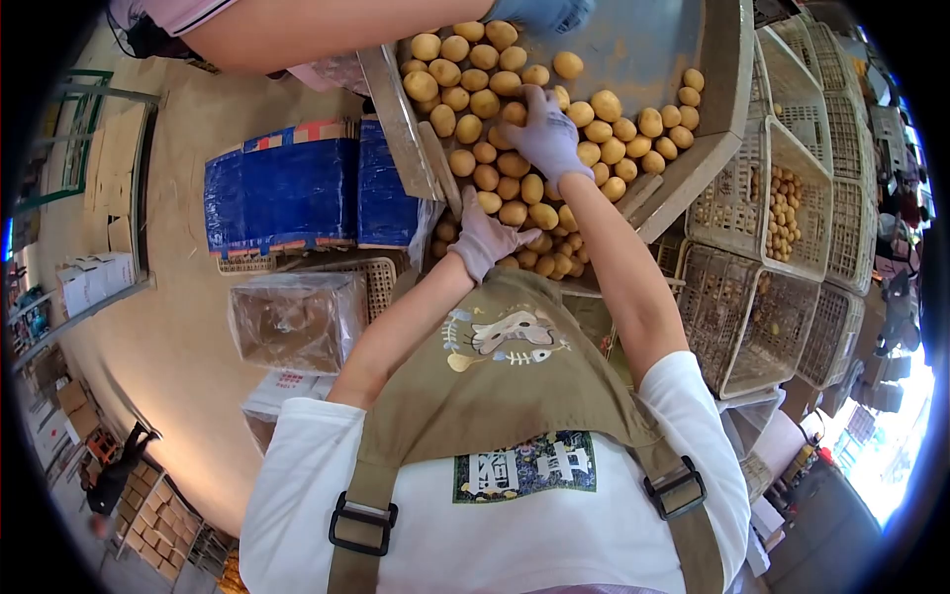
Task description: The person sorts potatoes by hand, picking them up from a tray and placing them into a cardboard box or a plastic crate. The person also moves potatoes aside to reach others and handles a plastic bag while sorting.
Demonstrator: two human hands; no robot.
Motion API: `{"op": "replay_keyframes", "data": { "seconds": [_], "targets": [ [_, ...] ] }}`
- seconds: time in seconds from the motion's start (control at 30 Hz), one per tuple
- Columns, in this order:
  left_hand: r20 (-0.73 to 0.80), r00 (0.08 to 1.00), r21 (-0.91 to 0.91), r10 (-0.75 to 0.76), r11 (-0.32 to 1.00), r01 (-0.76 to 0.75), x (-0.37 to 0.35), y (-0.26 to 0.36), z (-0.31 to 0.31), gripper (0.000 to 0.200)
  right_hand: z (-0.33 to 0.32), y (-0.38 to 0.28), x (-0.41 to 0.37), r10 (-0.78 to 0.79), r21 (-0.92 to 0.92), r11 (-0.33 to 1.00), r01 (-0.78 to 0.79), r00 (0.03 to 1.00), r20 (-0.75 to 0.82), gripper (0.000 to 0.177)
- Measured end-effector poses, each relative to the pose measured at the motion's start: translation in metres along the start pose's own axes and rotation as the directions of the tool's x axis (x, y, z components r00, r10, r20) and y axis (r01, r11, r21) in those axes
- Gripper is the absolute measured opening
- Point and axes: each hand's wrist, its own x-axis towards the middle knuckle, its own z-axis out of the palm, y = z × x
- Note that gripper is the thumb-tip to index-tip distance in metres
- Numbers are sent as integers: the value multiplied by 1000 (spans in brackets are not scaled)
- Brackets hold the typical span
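Observation:
Round yellow-brown fruits or potatoes lie across a grey metal sorting tray with raised edges. My right hand, in a pale lilac glove, reaches over them at the middle, its fingers spread among the produce. Whether a piece sits under its palm is hidden. My left hand, in a similar glove, is lower, beside the tray's narrow mouth, with thumb and fingers apart and nothing visibly held. More of the produce is gathered below the mouth, next to my left hand.
Another person's blue-gloved hand is at the tray's top. Stacked plastic crates stand at the right, some holding produce. At the left are a blue-covered box and a plastic-lined box. A distant person is at lower left.

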Motion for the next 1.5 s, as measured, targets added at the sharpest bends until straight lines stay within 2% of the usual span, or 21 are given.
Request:
{"op": "replay_keyframes", "data": {
  "seconds": [0.1, 0.17, 0.27, 0.37, 0.53, 0.63, 0.67, 0.73, 0.83, 0.87, 0.97, 1.03, 1.07, 1.1, 1.17, 1.23, 1.27, 1.3, 1.37, 1.4, 1.5],
  "targets": [
    [32, 999, 8, 10, 1000, -10, -1, -1, 4, 84, -17, 13, -15, 48, 87, 996, -33, 982, -182, 63],
    [104, 994, 57, 26, 998, -32, 3, -2, -4, 91, -33, 18, -11, 55, -10, 998, -56, 996, -68, 56],
    [7, 1000, 13, 1, 1000, -1, 0, -2, 4, 80, -40, 19, 5, 100, -251, 966, -60, 984, 149, 50],
    [113, 994, 42, -1, 999, -3, -2, -2, 3, 80, -42, 17, 20, 184, -211, 967, -141, 963, 197, 52],
    [116, 993, 56, 20, 998, -27, 3, -1, -2, 80, -37, 18, 18, 212, -245, 947, -210, 977, -19, 49],
    [41, 999, 36, 15, 999, -16, -4, -2, 3, 81, -57, 6, 36, 293, -359, 911, -201, 929, 224, 51],
    [0, 1000, 18, 7, 1000, -7, -7, -2, 6, 81, -57, 13, 31, 229, -308, 937, -166, 956, 181, 54],
    [44, 999, 63, 8, 998, -11, -11, -2, 7, 81, -55, 23, -5, 83, -6, 997, -83, 995, -63, 52],
    [96, 995, 78, 17, 997, -24, -10, 0, 2, 81, -65, 41, -102, -73, 239, 954, 181, 914, -399, 48],
    [119, 993, 90, 28, 995, -38, -15, -1, 4, 79, -65, 55, -141, -43, 286, 937, 201, 879, -475, 50],
    [99, 995, 77, 16, 997, -23, -15, -1, 7, 76, -62, 130, -247, 199, 281, 956, -86, 893, -403, 49],
    [74, 997, 67, -2, 998, -3, -11, 0, 7, 75, -54, 188, -293, 341, -112, 912, -394, 882, -324, 47],
    [67, 998, 69, -6, 998, 1, -9, -1, 4, 74, -57, 184, -296, 368, -164, 872, -460, 840, -399, 45],
    [64, 998, 71, -5, 997, 0, -6, 0, 2, 74, -59, 180, -288, 208, -133, 941, -312, 841, -500, 45],
    [56, 998, 85, -24, 996, 19, -3, 1, -5, 68, -73, 122, -245, 142, 27, 988, -149, 848, -510, 46],
    [100, 995, 166, -19, 986, 2, 1, 4, -11, 65, -66, 82, -203, -101, -75, 994, 75, 882, -461, 47],
    [-89, 996, 185, 11, 983, 6, -11, 0, 4, 56, -57, 70, -182, -195, -120, 980, 160, 899, -392, 47],
    [-162, 986, 244, 34, 970, 6, -5, 1, -6, 54, -49, 63, -162, -290, -159, 955, 251, 904, -316, 46],
    [-298, 949, 346, 102, 938, 8, 20, 9, -49, 52, -16, 67, -144, -282, -354, 910, 217, 949, -144, 44],
    [-317, 942, 413, 112, 910, 30, 22, 16, -62, 51, 3, 85, -138, -229, -331, 917, 221, 973, 14, 45],
    [-331, 903, 584, 274, 811, -32, -27, 4, -32, 51, -17, 65, -123, -202, -123, 972, 202, 979, 8, 26]
  ]
}}
